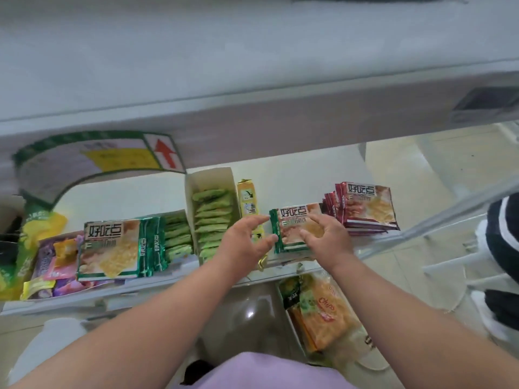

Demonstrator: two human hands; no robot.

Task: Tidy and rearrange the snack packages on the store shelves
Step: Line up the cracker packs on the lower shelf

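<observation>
Your left hand (247,240) is spread open beside the flat green-edged cracker packet (292,228) on the white shelf (309,178). Your right hand (327,238) rests on that packet with loose fingers. Dark red packets (368,206) are stacked just to its right.

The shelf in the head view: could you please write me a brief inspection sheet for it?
Surface: white shelf, partly stocked.
Job's things: green-edged packet between both hands; green-edged stack at left; red-edged stack at right; open box of green packets.
Clutter: mixed purple and yellow packets at far left; orange chips bags on the level below.
Grip: left hand and right hand open around the packet; contact unclear.
Cables: nothing seen.
Surroundings: tiled floor, another person's dark clothing at right.
</observation>
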